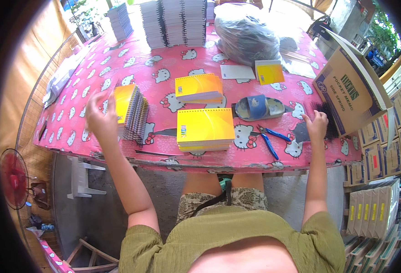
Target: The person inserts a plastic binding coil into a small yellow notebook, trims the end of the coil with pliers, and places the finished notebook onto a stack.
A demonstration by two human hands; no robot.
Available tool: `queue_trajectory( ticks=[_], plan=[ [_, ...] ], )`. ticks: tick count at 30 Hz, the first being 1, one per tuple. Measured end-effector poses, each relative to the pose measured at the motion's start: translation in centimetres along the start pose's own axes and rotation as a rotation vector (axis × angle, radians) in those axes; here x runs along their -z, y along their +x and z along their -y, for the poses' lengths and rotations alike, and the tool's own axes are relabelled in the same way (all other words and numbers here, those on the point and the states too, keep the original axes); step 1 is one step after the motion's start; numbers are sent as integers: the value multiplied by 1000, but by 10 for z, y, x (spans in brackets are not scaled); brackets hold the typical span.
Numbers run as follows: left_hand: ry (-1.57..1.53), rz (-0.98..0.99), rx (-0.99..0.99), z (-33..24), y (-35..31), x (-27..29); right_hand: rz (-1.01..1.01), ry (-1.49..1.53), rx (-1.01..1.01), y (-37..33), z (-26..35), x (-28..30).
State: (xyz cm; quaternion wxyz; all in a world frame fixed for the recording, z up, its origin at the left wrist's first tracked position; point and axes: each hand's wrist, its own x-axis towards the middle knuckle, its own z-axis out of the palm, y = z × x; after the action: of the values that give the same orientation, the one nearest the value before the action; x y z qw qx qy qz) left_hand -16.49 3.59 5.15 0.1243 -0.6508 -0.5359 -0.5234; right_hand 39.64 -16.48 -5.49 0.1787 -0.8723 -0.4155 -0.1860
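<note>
My left hand (101, 114) is raised at the left, fingers apart, beside a stack of yellow-covered spiral notebooks (127, 108) with dark coils. I see nothing held in it. At the right, my right hand (317, 124) reaches down with thumb and fingers apart, at the edge of a heap of thin black binding coils (330, 119). Between my hands lies a neat pile of yellow notepads (205, 125) with punched holes along the top edge. Behind it is a fanned pile of yellow-orange notepads (196, 86). Blue-handled pliers (269, 142) lie spread on the table, near a blue slide sandal (258, 107).
A pink cartoon-print cloth covers the table (157, 73). An open cardboard box (346, 86) leans at the right edge. Tall stacks of bound notebooks (173, 22) and a filled plastic bag (246, 34) stand at the back. A red fan (14, 178) is at the far left.
</note>
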Motion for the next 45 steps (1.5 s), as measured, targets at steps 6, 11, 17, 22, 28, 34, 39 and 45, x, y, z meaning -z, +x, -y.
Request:
queue_trajectory(
  ticks=[6, 11, 17, 22, 28, 34, 39, 45],
  plan=[
    [-546, 1068, -262, -144, -39, -57, 204, 39, -16, 32, -17, -14],
    [-332, 1361, -158, -156, -32, -80, 51, 265, 221, 17, -8, 0],
    [-696, 898, -117, -154, -39, -50, 228, 863, 316, -34, 125, 86],
    [-701, 715, -324, -158, -52, -25, 166, 1088, 464, -57, 189, 123],
    [-632, 648, -303, -164, -54, -10, 59, 978, 516, -46, 199, 122],
    [-603, 553, -296, -163, -65, -5, 482, 1161, 513, -37, 200, 127],
    [-364, 349, -316, -173, -77, 5, 550, 1116, 457, -40, 206, 133],
    [-486, 354, -168, -165, -91, -3, 271, 832, 756, -53, 216, 139]
  ],
)
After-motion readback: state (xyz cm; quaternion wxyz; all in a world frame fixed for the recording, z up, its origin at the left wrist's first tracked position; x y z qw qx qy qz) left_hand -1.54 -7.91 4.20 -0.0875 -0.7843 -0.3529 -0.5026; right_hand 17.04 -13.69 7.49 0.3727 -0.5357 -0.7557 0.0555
